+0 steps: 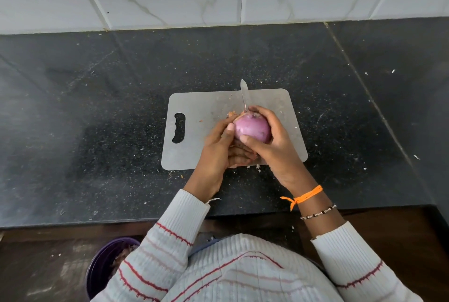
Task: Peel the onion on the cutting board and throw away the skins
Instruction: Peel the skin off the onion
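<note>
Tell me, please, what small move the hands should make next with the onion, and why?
Probably strip the last skin at the far end: the red onion, gripped by the left hand and right hand, looks mostly bare, with the knife at that end, where brown skin shows.

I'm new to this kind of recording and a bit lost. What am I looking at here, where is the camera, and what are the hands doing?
No machine here: a person wears a camera on the head, looking down at their own two hands. On a dark counter lies a grey cutting board. Both hands hold a purple onion above it: the left hand grips it from the side, the right hand wraps over it. A knife blade sticks out beyond the onion; which hand holds it is hidden. Small skin scraps lie on the board. A purple bin sits on the floor below.
</note>
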Tool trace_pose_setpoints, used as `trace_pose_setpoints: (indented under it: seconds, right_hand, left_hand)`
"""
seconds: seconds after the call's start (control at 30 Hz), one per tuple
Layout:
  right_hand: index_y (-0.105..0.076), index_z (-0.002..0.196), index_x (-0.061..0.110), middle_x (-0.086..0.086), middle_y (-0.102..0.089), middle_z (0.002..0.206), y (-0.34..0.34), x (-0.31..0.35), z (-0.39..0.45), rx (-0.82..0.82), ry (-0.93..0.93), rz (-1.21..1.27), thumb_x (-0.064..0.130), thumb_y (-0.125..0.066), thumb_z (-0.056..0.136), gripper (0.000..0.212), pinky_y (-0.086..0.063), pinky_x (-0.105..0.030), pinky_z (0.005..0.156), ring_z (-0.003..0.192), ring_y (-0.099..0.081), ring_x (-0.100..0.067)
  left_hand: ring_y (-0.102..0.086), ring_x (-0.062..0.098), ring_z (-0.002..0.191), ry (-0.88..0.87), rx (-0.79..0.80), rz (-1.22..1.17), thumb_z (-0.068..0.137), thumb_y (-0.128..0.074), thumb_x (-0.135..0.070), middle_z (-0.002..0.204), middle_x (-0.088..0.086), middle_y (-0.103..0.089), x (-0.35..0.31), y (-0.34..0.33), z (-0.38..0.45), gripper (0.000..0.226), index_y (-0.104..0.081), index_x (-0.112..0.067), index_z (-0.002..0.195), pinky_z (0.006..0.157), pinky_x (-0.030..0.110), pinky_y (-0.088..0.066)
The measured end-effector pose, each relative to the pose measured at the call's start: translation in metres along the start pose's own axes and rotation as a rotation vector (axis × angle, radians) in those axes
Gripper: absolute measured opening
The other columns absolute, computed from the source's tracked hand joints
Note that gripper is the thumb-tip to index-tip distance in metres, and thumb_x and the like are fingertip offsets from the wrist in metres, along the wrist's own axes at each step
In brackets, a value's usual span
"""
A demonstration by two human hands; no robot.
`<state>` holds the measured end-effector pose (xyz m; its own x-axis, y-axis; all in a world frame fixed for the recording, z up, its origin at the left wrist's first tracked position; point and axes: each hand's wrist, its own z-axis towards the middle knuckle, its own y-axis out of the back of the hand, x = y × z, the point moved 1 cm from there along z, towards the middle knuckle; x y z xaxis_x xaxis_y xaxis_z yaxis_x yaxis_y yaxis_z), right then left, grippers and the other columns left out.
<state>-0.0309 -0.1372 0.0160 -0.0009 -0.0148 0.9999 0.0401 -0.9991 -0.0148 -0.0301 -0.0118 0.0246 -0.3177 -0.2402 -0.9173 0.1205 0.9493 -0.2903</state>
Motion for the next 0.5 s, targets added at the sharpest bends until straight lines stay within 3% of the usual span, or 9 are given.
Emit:
trace_pose_setpoints:
  seconds: [0.13,0.23,0.4,0.5]
  right_hand:
    - [-0.054,0.12,0.02,0.005,-0.057,0.122,-0.0077,-0.0029,0.0013,-0.148,0.064,0.022,0.032,-0.068,0.077,0.047,-0.049,-0.037,0.097,0.114,-0.056,-0.011]
    - [-0.058,0.115,0.02,0.0,-0.06,0.121,-0.0104,-0.0058,0.0039,-0.212,0.058,0.092,0.031,-0.049,0.09,0.029,-0.047,-0.047,0.099,0.115,-0.057,-0.018]
    - [-0.061,0.111,0.021,-0.003,-0.062,0.122,-0.0062,-0.0073,0.0052,-0.204,0.038,0.158,0.03,-0.035,0.098,0.031,-0.045,-0.052,0.099,0.116,-0.057,-0.021]
    - [-0.06,0.113,0.02,-0.008,-0.058,0.128,-0.0053,-0.0054,0.0036,-0.212,-0.016,0.293,0.032,-0.033,0.099,0.033,-0.044,-0.047,0.102,0.12,-0.055,-0.025]
  left_hand:
    - [-0.063,0.021,0.056,-0.018,0.014,0.016,0.102,-0.033,-0.027,0.072,0.014,-0.062,0.0007,-0.0053,-0.0003,0.028,-0.049,-0.017,0.123,0.056,0.03,-0.057]
    - [-0.063,0.022,0.057,-0.008,0.025,0.009,0.102,-0.032,-0.027,0.074,0.015,-0.063,0.0024,-0.0055,0.0001,0.029,-0.047,-0.017,0.124,0.056,0.028,-0.056]
    - [-0.064,0.023,0.058,-0.031,0.04,-0.028,0.102,-0.03,-0.024,0.072,0.016,-0.064,0.0069,-0.0067,-0.002,0.025,-0.048,-0.024,0.119,0.062,0.035,-0.059]
    - [-0.063,0.019,0.052,-0.054,0.024,-0.043,0.102,-0.03,-0.021,0.061,0.009,-0.064,0.0046,-0.0045,-0.0006,0.024,-0.05,-0.025,0.115,0.054,0.03,-0.057]
